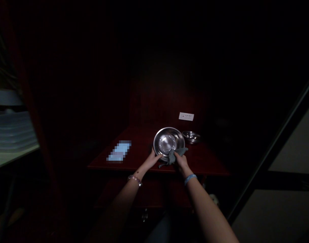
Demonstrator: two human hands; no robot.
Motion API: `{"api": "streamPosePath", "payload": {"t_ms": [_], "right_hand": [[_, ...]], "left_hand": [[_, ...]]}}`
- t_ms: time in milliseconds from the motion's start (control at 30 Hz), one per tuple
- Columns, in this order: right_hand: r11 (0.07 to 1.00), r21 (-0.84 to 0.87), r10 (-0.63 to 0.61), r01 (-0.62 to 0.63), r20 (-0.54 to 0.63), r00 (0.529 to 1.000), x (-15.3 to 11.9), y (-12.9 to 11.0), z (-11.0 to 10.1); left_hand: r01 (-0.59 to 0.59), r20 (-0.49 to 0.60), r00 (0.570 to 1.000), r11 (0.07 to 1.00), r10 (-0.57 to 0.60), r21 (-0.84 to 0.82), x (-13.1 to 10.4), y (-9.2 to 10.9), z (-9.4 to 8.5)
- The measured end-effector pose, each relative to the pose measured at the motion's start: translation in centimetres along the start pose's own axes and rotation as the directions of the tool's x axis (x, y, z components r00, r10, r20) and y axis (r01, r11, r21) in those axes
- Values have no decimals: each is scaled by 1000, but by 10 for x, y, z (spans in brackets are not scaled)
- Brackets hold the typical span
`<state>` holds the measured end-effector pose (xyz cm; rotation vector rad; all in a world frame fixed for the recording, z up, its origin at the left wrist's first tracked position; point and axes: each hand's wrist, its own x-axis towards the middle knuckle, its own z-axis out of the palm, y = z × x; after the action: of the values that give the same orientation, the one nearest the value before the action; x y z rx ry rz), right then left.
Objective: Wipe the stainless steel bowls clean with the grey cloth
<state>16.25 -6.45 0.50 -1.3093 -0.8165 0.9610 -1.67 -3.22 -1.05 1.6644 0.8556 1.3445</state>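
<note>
A shiny steel bowl [166,142] is tilted toward me above the front part of a dark red desk [141,135]. My left hand [152,158] grips its lower left rim, thumb on the inner side. In my right hand [181,160] is a grey-green cloth [172,157], pressed against the bowl's lower right rim. The cloth's ends hang past the rim on both sides. Behind and to the right, more steel bowls [191,137] sit on the desk, seemingly stacked.
A blurred-out bright rectangle [119,151] lies on the desk at the left. A white power socket [186,116] is set in the back panel. Stacked pale trays [12,130] stand on a shelf at far left. Much of the surroundings is dark.
</note>
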Motion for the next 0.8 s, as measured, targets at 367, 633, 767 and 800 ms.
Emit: {"api": "streamPosePath", "payload": {"t_ms": [367,633,767,800], "right_hand": [[999,-11,50,-49,62,997,9,-8,-14],[997,-74,-24,30,84,996,21,-10,-31],[995,-97,-18,23,56,998,17,-10,-28],[995,-99,-18,22,43,999,16,-10,-27]], "left_hand": [[116,-49,990,969,-130,-218,-2,13,-11],[108,-41,992,969,-120,-220,-2,10,-15],[105,-53,992,974,-118,-202,-5,16,-12],[106,-60,991,975,-120,-195,-5,17,-11]]}}
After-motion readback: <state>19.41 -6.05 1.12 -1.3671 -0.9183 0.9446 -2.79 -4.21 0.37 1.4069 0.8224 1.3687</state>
